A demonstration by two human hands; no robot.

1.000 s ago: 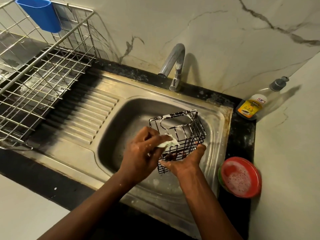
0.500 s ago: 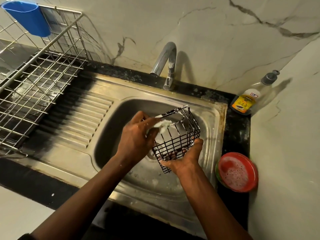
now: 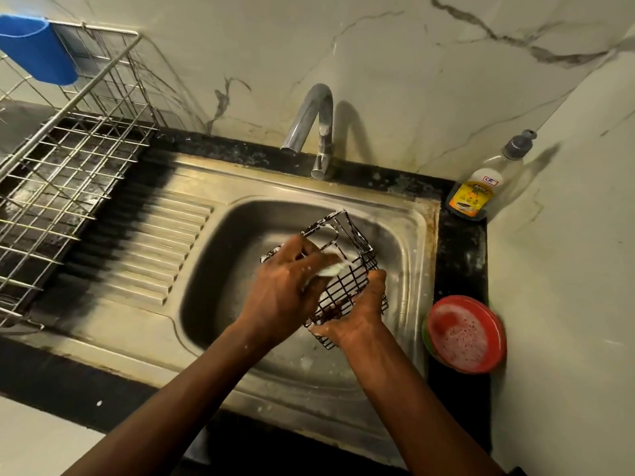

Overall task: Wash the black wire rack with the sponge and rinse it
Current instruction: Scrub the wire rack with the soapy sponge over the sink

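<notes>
The black wire rack (image 3: 350,280), streaked with white foam, is held tilted over the steel sink basin (image 3: 220,286). My right hand (image 3: 357,321) grips its lower near corner from below. My left hand (image 3: 285,293) holds a foamy white sponge (image 3: 331,267) and presses it against the rack's near side, by its open top. Most of the sponge is hidden under my fingers. The chrome tap (image 3: 314,128) stands behind the basin with no water running.
A metal dish rack (image 3: 65,173) with a blue cup (image 3: 37,51) stands on the left over the ribbed drainboard (image 3: 144,249). A soap bottle (image 3: 481,190) sits in the back right corner. A red bowl of suds (image 3: 464,334) sits on the black counter at right.
The rack has turned, so its open top now faces more to the left. My left hand with the sponge rose from the lower front wires to the upper near side. My right hand kept its grip.
</notes>
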